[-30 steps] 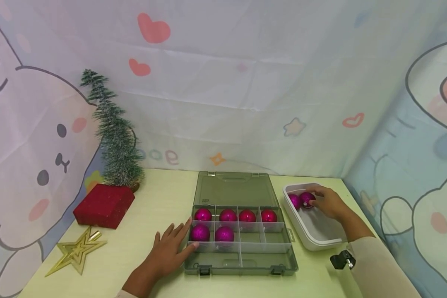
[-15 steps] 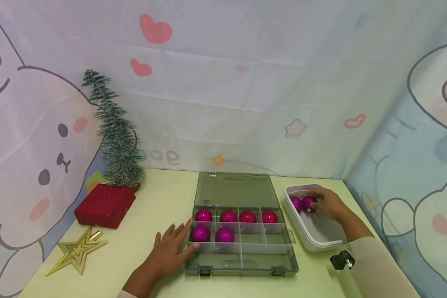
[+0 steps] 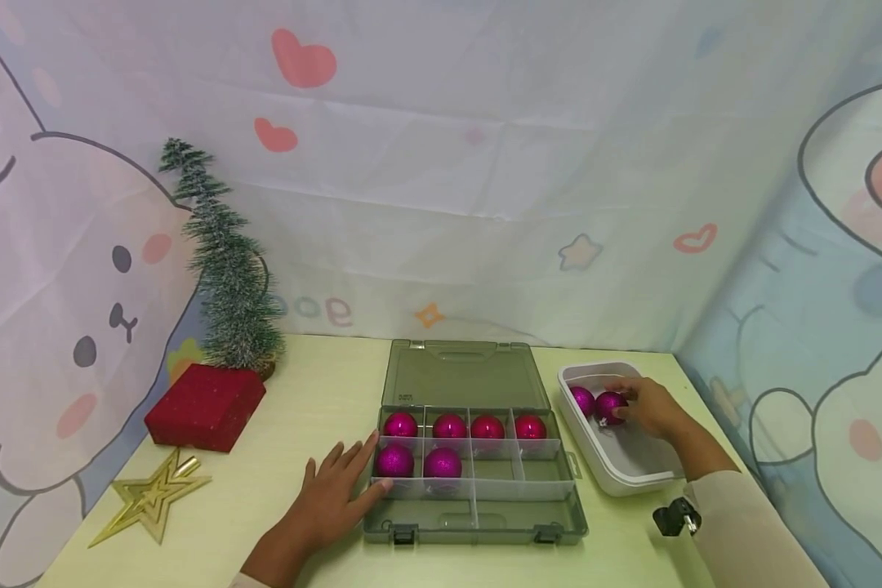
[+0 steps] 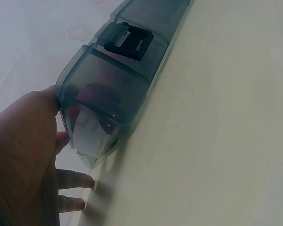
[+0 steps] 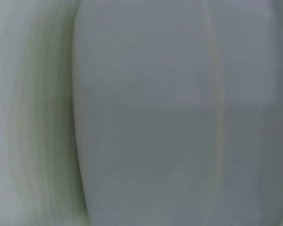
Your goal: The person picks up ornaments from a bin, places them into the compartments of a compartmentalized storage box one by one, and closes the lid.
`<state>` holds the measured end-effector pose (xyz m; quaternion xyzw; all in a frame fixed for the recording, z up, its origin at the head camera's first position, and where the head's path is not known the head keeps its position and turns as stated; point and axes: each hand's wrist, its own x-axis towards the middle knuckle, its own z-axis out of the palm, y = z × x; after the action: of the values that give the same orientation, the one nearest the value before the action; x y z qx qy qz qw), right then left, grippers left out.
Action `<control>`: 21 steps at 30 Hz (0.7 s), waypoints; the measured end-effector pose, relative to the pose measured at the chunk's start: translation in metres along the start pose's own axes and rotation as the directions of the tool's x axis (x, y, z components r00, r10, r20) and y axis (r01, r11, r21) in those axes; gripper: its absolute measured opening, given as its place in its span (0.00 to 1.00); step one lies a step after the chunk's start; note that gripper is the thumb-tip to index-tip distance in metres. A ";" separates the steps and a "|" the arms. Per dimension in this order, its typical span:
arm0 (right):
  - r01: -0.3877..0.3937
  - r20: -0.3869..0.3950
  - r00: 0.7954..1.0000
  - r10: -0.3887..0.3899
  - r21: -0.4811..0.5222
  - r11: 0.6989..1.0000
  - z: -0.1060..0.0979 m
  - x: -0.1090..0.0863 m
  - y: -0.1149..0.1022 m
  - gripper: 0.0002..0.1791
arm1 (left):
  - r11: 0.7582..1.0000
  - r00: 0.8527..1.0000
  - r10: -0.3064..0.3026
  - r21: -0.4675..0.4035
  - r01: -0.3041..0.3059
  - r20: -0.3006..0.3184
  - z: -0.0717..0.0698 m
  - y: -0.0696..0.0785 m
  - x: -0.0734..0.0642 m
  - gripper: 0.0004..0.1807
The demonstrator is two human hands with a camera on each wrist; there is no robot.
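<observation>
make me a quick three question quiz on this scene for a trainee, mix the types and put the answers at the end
1. Multiple choice: what does the left hand touch?
A) the gold star
B) the divided box
C) the red block

2. True or false: the divided box's lid is closed.

3. Count: how many purple balls show inside the white tub, where the right hand is?

Key:
1. B
2. False; the lid is open, behind the compartments.
3. Two.
</observation>
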<state>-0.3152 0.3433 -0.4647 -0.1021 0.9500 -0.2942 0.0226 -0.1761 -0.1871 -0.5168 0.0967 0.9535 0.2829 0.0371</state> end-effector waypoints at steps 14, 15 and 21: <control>0.020 -0.038 0.999 -0.020 -0.007 1.000 -0.003 -0.022 0.000 0.19 | 1.000 1.000 0.006 0.000 -0.006 0.004 0.001 -0.001 0.002 0.45; 0.022 -0.045 0.999 -0.022 -0.003 1.000 -0.004 -0.024 -0.001 0.19 | 1.000 1.000 0.008 0.000 -0.008 0.002 0.000 -0.001 0.002 0.45; 0.022 -0.077 0.997 -0.021 0.020 1.000 -0.003 -0.032 -0.006 0.22 | 1.000 1.000 0.001 -0.006 -0.001 0.001 0.001 -0.001 0.002 0.45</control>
<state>-0.2830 0.3474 -0.4593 -0.1009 0.9459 -0.3080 -0.0159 -0.1777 -0.1870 -0.5178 0.0970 0.9526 0.2858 0.0377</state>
